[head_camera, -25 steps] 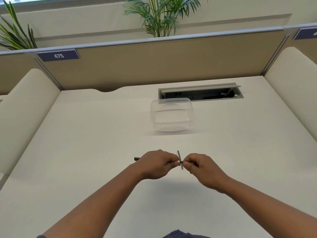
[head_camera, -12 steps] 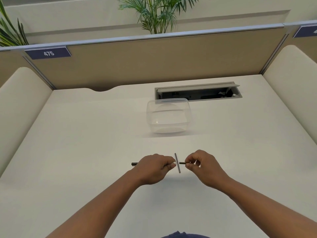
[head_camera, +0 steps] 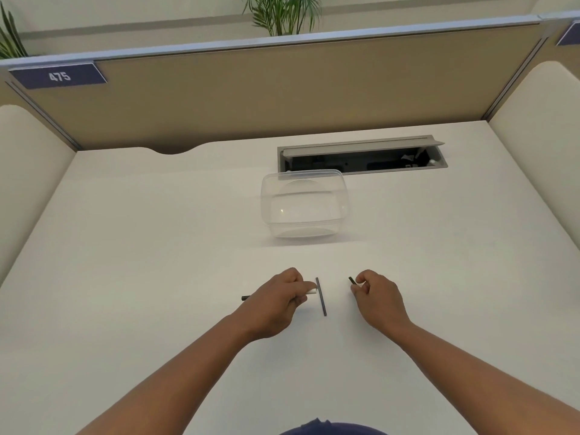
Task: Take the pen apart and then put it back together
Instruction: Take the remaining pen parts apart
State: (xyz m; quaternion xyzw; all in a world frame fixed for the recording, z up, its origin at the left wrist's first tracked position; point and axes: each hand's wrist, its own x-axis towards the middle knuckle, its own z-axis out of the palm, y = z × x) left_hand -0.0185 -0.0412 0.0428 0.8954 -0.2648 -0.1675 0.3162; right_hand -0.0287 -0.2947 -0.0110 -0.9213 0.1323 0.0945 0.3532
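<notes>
Pinched pen halves in separated hands

a clear plastic container is sitting on the white tabletop, just before an open cable tray; plants are showing behind the partition.

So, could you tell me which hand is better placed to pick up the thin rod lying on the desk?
Left, probably: the left hand sits right beside the thin rod, while the right hand is farther off.
</notes>
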